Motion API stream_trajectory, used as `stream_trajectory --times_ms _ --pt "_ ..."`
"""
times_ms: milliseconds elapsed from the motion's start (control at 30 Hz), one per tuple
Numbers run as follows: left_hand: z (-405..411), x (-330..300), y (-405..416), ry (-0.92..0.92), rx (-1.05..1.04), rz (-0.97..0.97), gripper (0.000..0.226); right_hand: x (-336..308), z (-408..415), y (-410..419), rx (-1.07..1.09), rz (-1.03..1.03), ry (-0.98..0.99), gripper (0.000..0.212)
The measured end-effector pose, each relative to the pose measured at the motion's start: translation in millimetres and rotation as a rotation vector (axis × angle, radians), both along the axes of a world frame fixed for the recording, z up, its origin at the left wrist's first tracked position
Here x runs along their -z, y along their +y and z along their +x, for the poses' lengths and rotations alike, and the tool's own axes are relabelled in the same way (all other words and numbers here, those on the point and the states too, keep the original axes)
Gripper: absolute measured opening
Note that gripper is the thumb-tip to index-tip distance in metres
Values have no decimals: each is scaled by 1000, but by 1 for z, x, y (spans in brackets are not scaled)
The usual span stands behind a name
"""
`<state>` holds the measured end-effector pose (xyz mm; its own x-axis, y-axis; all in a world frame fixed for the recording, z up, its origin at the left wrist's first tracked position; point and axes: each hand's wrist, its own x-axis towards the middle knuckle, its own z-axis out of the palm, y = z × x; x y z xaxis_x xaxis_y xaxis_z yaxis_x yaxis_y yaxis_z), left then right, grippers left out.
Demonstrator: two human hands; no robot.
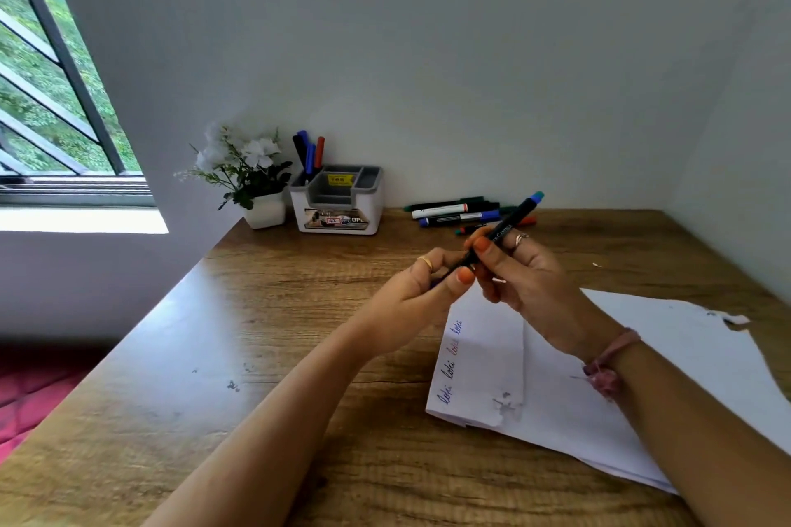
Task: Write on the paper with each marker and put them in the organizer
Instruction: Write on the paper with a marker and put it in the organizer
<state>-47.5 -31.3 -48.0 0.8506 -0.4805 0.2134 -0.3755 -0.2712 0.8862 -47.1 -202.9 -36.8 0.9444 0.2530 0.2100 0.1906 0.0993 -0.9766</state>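
Organizer (338,201), white with grey insert, stood upper centre of the frame against the wall, just beside a white flower pot (265,210); its rear left compartment held upright markers (310,154), blue, black and red caps showing; the other compartments showed no contents from this angle. Loose markers (453,212) lay grouped on the wooden table (171,419), right of the organizer. At frame centre, both hands gripped one black marker (511,220) with a blue end, tilted up to the right; left hand (417,291) fingers curled closed round its lower end; right hand (522,274) pinched the barrel. Paper (556,389), lower right, bore several written words.
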Motion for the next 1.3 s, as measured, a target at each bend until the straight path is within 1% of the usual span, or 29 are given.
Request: stream_trajectory --times_ms 33,100,167,200,233,300,367,433,500,567,667,767,867,900,1000,1067,1233,1300 --pt "4 2 4 -28 -45 101 38 0 2 0 42 41 37 25" --pt "13 5 9 -81 -141 367 47 0 4 -3 122 77 78 25" --pt "22 8 12 -165 -145 593 59 -3 5 -6 172 50 72 13" --pt "26 10 12 -200 -121 669 66 -5 4 -7 186 16 55 8" --pt "29 12 12 -216 -98 727 72 -5 5 -7 193 -19 32 8" --pt "32 14 11 -192 -73 800 80 -4 6 -6 179 -99 -15 10" --pt "32 14 12 -169 -55 837 78 -1 10 -5 136 -265 -73 11" --pt "31 14 13 -187 -33 875 73 0 16 -4 39 -434 -112 13" --pt "33 15 16 -204 -12 909 82 0 24 -5 -70 -501 -74 14" --pt "33 15 18 -211 11 926 88 -2 31 -8 -155 -511 -2 18" --pt "31 12 18 -201 31 943 88 -1 37 -13 -240 -497 46 18" --pt "28 9 17 -170 45 984 88 9 38 -18 -237 -501 5 14" --pt "27 7 16 -145 48 995 87 18 41 -20 -221 -541 -57 4" --pt "27 6 16 -143 47 992 88 19 43 -21 -216 -544 -64 3" --pt "29 6 15 -146 42 996 93 19 43 -14 -223 -512 -98 10" --pt "28 7 15 -144 32 988 93 21 41 -10 -265 -511 -110 5" --pt "27 6 15 -137 31 981 93 29 39 -10 -279 -511 -109 6" --pt "27 5 15 -146 33 959 90 29 39 -10 -282 -521 -121 5"
